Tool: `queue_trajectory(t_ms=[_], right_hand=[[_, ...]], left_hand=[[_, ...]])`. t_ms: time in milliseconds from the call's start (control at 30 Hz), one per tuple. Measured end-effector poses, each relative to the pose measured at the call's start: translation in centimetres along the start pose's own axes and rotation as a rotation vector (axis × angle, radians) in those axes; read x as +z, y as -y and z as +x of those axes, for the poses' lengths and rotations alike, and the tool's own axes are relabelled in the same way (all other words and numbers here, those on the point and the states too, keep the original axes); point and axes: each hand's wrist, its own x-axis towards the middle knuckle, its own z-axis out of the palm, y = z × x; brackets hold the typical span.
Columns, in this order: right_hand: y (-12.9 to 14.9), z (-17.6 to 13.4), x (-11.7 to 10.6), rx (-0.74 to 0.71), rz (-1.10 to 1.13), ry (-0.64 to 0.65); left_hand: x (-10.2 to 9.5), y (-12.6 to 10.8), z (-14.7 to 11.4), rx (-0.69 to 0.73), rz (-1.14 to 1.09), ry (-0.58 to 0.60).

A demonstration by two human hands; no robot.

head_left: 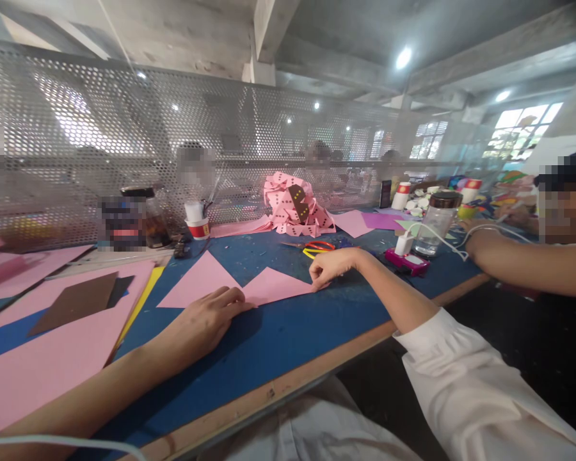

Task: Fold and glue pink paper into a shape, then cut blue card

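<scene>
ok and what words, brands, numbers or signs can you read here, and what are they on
No text is readable.
Left paper cup: yellow mark on red, too small.
Middle paper cup: the same, too small.
Far-right paper cup: too blurred.
Pink folded-paper model: dots, no lettering visible.

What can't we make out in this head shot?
Head view, all:
Whether the pink triangles are joined: left hand covers part of the spot between.
Yellow scissors handle: partly behind right hand.
Big pink sheet: cut off by left edge.
Detail beyond mesh screen: blurred.
</scene>
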Motion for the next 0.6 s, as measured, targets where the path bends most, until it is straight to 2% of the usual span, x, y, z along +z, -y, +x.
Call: queue_trajectory(t_ms=[600], right_hand=[[-1.7, -0.4, -0.1, -0.005, 0.026, 0.005]], left_hand=[[0.3, 0.1, 0.1, 0.021, 0.028, -0.024]])
